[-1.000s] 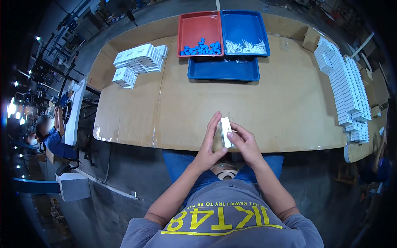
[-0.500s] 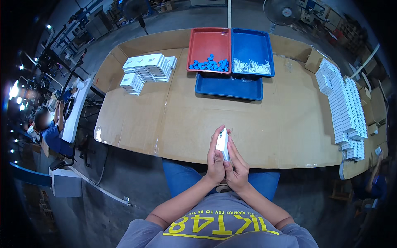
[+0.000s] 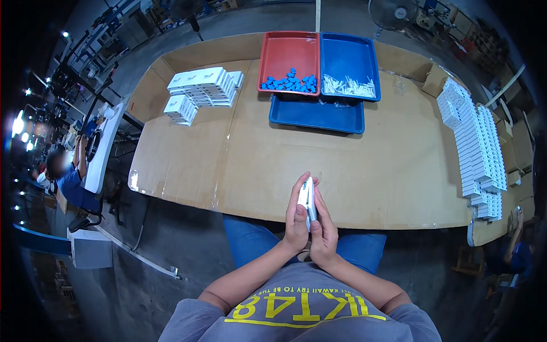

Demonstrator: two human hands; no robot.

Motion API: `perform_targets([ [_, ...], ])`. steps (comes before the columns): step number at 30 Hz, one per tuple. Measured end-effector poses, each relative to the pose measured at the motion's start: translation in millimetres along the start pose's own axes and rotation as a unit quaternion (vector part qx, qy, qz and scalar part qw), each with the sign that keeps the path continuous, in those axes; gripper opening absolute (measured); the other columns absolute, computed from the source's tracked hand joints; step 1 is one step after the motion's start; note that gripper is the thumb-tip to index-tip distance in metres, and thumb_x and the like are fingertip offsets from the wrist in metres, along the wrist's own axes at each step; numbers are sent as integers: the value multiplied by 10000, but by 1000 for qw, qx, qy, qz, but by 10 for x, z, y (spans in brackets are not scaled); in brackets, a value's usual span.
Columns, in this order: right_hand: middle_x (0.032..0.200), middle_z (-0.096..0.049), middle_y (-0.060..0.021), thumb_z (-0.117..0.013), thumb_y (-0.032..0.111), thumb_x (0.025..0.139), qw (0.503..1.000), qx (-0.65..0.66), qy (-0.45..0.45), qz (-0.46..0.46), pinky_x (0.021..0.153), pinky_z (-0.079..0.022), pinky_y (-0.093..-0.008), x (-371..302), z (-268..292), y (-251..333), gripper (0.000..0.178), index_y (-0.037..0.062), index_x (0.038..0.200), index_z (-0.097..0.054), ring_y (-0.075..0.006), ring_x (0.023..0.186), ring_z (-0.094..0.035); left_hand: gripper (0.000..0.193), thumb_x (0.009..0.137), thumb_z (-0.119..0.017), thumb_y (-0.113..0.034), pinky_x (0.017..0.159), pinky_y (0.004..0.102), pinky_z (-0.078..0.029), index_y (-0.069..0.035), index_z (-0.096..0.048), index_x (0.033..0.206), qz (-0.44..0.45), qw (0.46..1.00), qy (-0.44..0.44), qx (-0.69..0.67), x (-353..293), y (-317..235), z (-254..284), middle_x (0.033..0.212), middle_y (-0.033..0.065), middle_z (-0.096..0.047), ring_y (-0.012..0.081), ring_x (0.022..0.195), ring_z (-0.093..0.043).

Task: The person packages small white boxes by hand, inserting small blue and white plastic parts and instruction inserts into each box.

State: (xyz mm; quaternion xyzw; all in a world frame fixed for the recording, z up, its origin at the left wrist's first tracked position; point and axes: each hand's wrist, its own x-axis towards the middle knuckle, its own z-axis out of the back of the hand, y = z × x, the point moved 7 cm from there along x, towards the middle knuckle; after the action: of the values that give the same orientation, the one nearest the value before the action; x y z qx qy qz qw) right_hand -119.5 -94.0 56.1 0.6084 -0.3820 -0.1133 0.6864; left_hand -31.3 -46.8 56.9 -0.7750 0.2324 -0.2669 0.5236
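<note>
A small white box (image 3: 308,200) stands on edge between my two palms, just above the near edge of the cardboard-covered table. My left hand (image 3: 297,219) presses its left side, thumb along the near part. Against the other side lies my right hand (image 3: 324,228), its fingers stretched along the box. A dark line runs down the box's narrow side, and small dark print shows near its far end. Both palms hide most of the box's broad faces.
A red tray (image 3: 290,57) holds blue pieces; a blue tray (image 3: 348,57) holds white sticks. Before them sits another blue tray (image 3: 316,117). White boxes are stacked at left (image 3: 202,85) and right (image 3: 476,145). A person (image 3: 74,176) sits at a table far left.
The box has turned slightly between my palms, so a dark line now shows along its narrow side. My right hand has shifted a little to the left.
</note>
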Motion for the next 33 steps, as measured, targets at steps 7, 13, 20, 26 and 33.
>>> perform_targets([
  [7,1536,-472,-182,-465,514,1098,971,148,7,-189,1122,-465,-374,219,153,-327,644,13,1501,-500,-265,1406,-507,951,1022,-446,-688,1217,475,-305,15,-212,1618,-153,976,59,141,81,-64,29,1576,250,-368,364,1454,-399],
  [13,1369,-622,-114,-597,337,1076,911,237,5,-338,984,-542,-300,233,103,-274,569,-16,1506,-481,-160,1195,-639,952,982,-545,-614,1178,484,-350,47,-240,1595,-160,956,76,235,109,-89,61,1524,285,-387,408,1379,-452],
  [20,1411,-599,-173,-639,130,1044,926,224,-17,-303,1078,-487,-323,232,5,-229,504,-63,1480,-476,-185,1287,-599,902,974,-542,-637,1081,482,-436,77,-387,1504,-164,949,22,269,74,-62,104,1389,285,-478,415,1265,-521],
  [26,1217,-681,-96,-613,199,1055,956,188,-23,-226,952,-510,-282,226,-25,-68,433,-58,1401,-569,-127,1098,-633,820,971,-514,-613,1022,474,-479,88,-477,1397,-211,947,5,244,29,-68,149,1318,287,-540,405,1200,-567],
  [33,1394,-634,-173,-588,92,1057,971,119,5,-206,1075,-469,-323,156,33,-86,435,-100,1445,-549,-187,1281,-591,747,937,-454,-512,994,462,-500,116,-526,1334,-221,958,-20,180,3,-108,165,1269,292,-568,390,1148,-604],
])
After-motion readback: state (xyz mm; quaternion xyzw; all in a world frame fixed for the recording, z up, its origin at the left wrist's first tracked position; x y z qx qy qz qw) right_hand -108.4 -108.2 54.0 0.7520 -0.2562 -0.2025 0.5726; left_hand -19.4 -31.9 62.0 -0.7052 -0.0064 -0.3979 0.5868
